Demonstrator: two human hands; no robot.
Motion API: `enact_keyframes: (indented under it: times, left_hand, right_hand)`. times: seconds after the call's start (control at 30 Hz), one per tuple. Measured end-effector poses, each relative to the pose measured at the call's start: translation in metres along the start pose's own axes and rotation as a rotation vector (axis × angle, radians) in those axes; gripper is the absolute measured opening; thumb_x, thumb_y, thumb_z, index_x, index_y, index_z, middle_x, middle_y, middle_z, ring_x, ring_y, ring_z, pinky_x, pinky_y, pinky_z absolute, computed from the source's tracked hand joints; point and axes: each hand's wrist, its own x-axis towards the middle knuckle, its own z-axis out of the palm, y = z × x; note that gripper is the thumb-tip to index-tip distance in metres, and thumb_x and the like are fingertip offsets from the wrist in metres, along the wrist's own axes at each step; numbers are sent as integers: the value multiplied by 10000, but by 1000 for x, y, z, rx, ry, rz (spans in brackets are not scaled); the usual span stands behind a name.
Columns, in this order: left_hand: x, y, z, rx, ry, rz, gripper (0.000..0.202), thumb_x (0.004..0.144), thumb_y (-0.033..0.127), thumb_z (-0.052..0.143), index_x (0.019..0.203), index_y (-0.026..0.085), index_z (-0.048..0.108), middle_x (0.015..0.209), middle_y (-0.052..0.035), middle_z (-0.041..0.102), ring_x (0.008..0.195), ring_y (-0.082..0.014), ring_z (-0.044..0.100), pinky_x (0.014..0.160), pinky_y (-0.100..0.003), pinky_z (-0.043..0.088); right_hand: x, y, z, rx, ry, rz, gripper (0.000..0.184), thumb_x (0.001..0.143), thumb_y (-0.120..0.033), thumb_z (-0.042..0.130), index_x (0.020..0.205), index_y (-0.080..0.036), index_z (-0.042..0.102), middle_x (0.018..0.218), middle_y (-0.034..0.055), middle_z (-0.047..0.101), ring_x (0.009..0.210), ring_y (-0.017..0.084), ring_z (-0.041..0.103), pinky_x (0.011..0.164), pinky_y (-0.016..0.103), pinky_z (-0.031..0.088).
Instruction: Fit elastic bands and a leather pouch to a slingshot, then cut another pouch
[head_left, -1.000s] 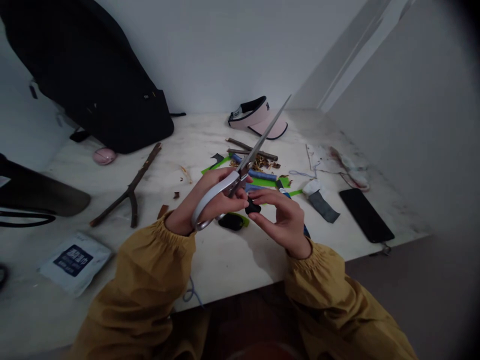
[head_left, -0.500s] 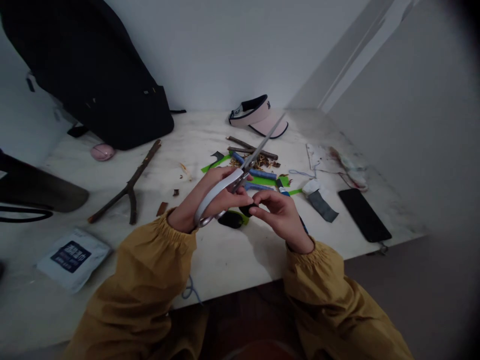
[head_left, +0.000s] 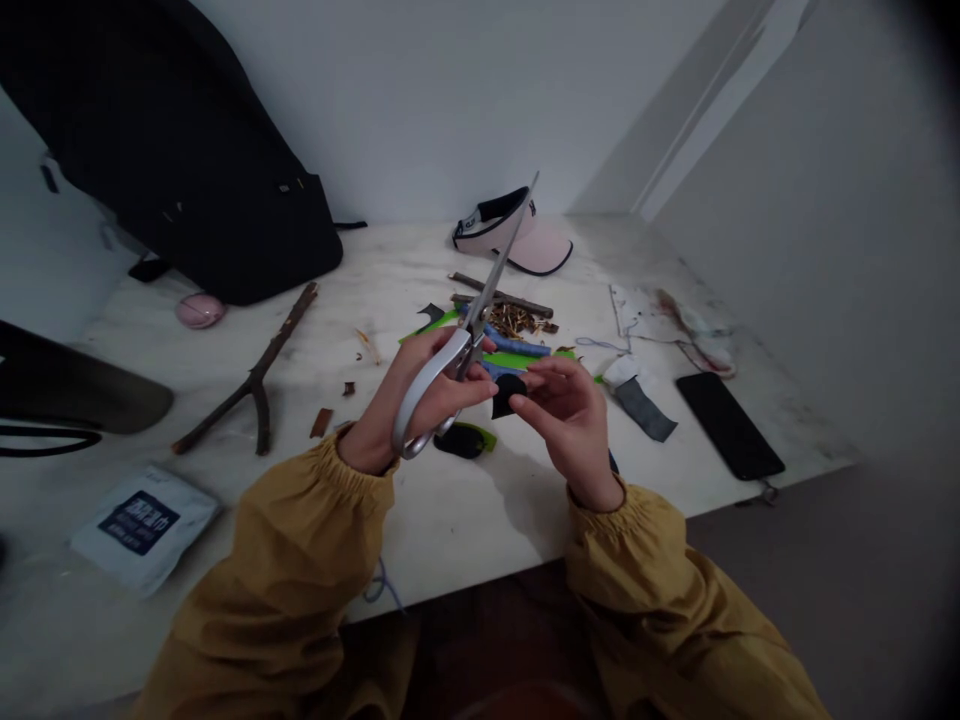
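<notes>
A pair of scissors (head_left: 497,268) with silver handles sits in my left hand (head_left: 420,385), its blades pointing up and away from me, close together. The thumb of that hand also reaches a small black piece of material (head_left: 509,398), rounded along its top. My right hand (head_left: 576,420) pinches this piece from the right between thumb and fingers. Just below my left hand, a dark oval piece (head_left: 459,441) with a bright green edge lies on the table. Blue-wrapped sticks (head_left: 517,345) and green strips lie behind my hands, partly hidden.
Bare sticks and wood shavings (head_left: 517,320) lie farther back, before a pink visor (head_left: 536,245). A forked branch (head_left: 259,375), white packet (head_left: 142,525) and black backpack (head_left: 225,190) are leftward. To the right are a grey strip (head_left: 645,408) and a phone (head_left: 729,425).
The black piece has turned so more of its face shows, and my right fingers have shifted around it. The scissors' tips have swung left and upward.
</notes>
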Motion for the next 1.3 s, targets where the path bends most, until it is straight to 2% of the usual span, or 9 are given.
enact_keyframes:
  times: [0.13,0.23,0.4,0.53,0.6,0.67,0.83,1.1,1.3]
  left_hand:
    - [0,-3,1,24,-15,32,358,595,152,739,937,161,632,648,31,629,532,-92,545,466,-193,432]
    - [-2,0,3,27,13,30,335,602,164,723,924,156,630,638,25,632,513,-96,542,465,-205,437]
    - [-2,5,7,8,30,-5,341,577,152,734,901,155,626,604,40,632,502,-99,557,492,-213,466]
    - [-3,-1,9,28,112,77,395,589,187,777,948,163,613,710,-1,712,580,-121,618,560,-224,497]
    - [-4,-4,10,34,162,145,417,616,222,786,986,173,600,763,-18,733,573,-116,612,554,-223,490]
    - [-5,-6,10,33,161,182,421,626,239,793,993,177,596,771,-22,737,547,-106,591,523,-214,473]
    - [-4,-10,13,32,121,209,422,606,196,803,977,181,602,735,0,726,472,-66,496,483,-193,443]
    - [-7,-10,15,80,96,188,436,577,213,825,956,195,611,730,6,711,489,-85,516,480,-209,448]
    - [-8,-9,18,43,132,210,427,587,183,801,955,189,585,722,12,696,468,-64,461,471,-197,437]
  right_hand:
    - [0,-3,-6,-230,-89,-182,195,751,-167,727,904,-288,725,878,3,734,854,154,665,772,327,560]
    - [1,-2,-7,-282,-95,-188,209,740,-183,745,910,-304,742,867,0,753,843,173,681,787,368,567]
    - [1,-3,-8,-344,-28,-168,211,709,-227,776,911,-281,749,833,5,761,754,171,699,712,350,594]
    - [3,-5,-9,-326,36,-150,159,692,-219,783,840,-267,749,787,-7,753,672,143,684,656,301,592]
    - [4,-4,-9,-291,90,-119,146,680,-225,788,816,-252,743,755,-10,741,624,128,665,612,276,583]
    - [4,-3,-8,-267,109,-88,137,677,-237,789,804,-239,738,738,-7,730,610,122,652,601,267,575]
    - [4,0,-8,-252,57,-89,116,697,-246,780,802,-242,732,761,-5,731,674,134,664,651,289,581]
    - [4,-5,-8,-273,-18,-147,109,735,-233,755,839,-261,735,835,-1,761,782,167,707,747,340,594]
    - [4,-4,-6,-224,-3,-152,150,708,-219,776,844,-269,736,824,-8,761,753,160,708,685,318,602]
